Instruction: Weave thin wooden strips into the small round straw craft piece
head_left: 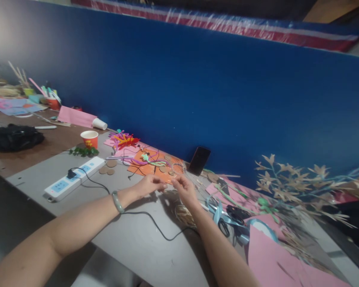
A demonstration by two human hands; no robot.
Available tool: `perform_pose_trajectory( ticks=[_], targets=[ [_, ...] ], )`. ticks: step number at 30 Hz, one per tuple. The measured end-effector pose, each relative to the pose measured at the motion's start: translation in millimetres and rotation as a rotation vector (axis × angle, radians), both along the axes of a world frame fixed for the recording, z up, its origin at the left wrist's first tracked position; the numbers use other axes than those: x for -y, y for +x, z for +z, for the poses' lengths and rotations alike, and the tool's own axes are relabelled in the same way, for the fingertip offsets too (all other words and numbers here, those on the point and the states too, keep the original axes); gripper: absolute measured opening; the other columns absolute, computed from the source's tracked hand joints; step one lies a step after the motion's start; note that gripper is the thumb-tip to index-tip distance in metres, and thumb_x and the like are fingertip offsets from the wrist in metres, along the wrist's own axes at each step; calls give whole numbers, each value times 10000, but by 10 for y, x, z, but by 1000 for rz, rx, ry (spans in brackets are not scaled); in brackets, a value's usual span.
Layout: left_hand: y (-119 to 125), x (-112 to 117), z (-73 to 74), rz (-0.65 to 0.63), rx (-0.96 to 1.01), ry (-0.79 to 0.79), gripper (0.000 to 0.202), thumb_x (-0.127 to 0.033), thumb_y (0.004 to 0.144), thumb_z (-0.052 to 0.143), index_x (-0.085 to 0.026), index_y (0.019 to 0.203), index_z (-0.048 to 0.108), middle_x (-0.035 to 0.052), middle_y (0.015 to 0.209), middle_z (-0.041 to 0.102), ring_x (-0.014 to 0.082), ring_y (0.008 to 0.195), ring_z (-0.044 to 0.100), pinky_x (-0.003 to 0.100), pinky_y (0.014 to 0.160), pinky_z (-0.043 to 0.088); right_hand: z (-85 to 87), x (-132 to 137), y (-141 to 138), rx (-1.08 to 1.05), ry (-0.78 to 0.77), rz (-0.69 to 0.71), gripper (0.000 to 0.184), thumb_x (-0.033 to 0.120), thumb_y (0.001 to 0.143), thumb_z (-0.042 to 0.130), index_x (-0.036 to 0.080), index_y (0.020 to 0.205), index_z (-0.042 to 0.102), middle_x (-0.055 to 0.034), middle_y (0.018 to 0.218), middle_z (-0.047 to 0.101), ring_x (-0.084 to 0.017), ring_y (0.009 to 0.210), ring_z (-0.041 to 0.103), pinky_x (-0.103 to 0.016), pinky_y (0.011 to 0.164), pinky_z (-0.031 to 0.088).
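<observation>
My left hand (150, 186), with a jade-green bangle (117, 202) on its wrist, is closed in a pinch over the grey table. Facing it, my right hand (184, 189) also pinches, its fingertips a short gap from the left ones. Whatever lies between the fingers is too small to make out. Just beyond the hands is an orange paper sheet (137, 170) bearing round wooden discs (163, 169) and green and purple craft stems (149, 160). A bundle of pale raffia-like strands (184, 215) lies beside my right wrist.
A white power strip (74, 177) with a black cable (149, 217) crosses the table at left. Behind it stands a red paper cup (89, 139). A phone (199, 160) leans on the blue partition (167, 87). Blue ribbon (217, 213), pink paper (281, 259) and dried-looking flowers (278, 179) crowd the right.
</observation>
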State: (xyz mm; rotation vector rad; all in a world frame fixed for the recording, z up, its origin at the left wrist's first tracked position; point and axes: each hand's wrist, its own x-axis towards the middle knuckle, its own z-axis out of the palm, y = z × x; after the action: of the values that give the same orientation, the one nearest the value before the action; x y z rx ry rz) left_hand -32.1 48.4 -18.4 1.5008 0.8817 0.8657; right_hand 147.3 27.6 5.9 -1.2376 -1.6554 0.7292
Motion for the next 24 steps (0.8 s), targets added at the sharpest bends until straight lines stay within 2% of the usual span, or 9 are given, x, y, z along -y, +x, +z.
perform_pose_trajectory(
  ticks=[6,11,17,24],
  targets=[
    [-12,-23,-14,52,-122,56,314,-406,631,707,-108,728,687,49,651,661,108,537,534,218,503,382,12,5,-9,41,10,1,246,365,812,500,196,635,473,33,592,456,-119,570,425,-240,551,335],
    [-10,-12,-10,119,-173,166,292,-385,583,742,-118,676,673,46,656,667,136,598,574,234,560,419,52,41,-37,53,-3,3,275,362,824,470,199,605,438,38,579,412,-115,561,394,-237,547,328],
    [1,25,15,188,-220,216,294,-394,567,754,-132,630,637,35,628,651,137,601,566,238,565,409,84,54,-54,62,-2,-15,275,352,805,461,200,579,425,38,567,400,-117,563,396,-232,544,332],
    [-7,51,58,153,-270,213,300,-423,663,688,-123,657,679,43,608,656,131,566,559,227,528,385,52,19,-38,70,8,-66,311,379,811,420,208,552,395,42,522,378,-112,517,363,-233,498,293]
  ],
)
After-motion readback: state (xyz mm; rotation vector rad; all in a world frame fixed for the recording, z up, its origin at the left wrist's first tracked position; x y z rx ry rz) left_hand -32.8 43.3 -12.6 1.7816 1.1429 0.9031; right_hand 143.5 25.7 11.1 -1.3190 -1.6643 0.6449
